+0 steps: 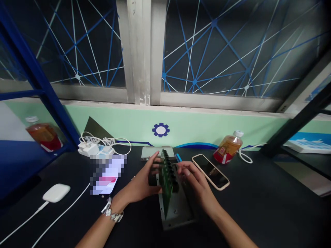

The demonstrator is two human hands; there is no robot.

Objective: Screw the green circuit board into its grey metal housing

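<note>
The stiff, breakable green circuit board (167, 186) is gripped at the edge by the left hand (141, 181) and touched by the open right hand (194, 177).

left hand (141, 184), right hand (196, 182), around upright green circuit board (167, 179), metal plate (177, 213) beneath

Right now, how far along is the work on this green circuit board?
Done: the green circuit board already stands upright on the metal plate. In hand: the left hand and right hand are at its black connectors. Left: the blue item lies untouched; anything further cannot be told.
</note>
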